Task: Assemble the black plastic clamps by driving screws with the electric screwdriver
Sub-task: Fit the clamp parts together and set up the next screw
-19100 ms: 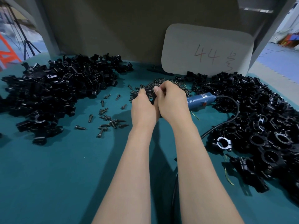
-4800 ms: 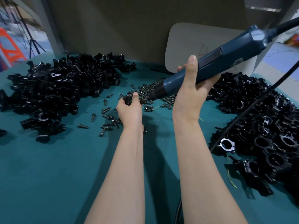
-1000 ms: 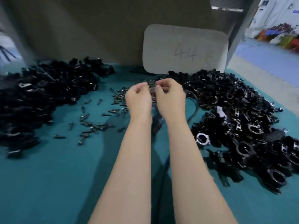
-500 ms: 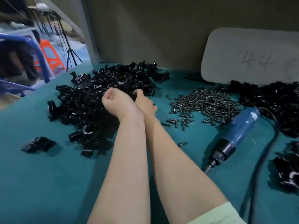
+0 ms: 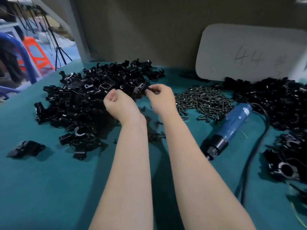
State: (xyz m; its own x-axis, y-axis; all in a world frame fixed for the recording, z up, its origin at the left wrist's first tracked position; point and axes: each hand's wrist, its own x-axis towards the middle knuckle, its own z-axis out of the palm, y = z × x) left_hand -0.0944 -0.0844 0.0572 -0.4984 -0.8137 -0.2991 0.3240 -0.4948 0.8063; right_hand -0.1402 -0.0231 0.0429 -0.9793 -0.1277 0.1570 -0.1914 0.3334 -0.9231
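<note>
White board [image 5: 249, 52], upper right of the frame: handwritten "44" in faint grey strokes, followed by one further mark, illegible. Electric screwdriver [image 5: 232, 123], right of centre: small pale marking on the blue body, too blurred to read.

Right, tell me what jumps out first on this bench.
A heap of black clamp parts fills the left, a second heap the right, a pile of screws between. The blue electric screwdriver lies beside the screws; the right hand pinches a clamp piece at the left heap's edge.
</note>
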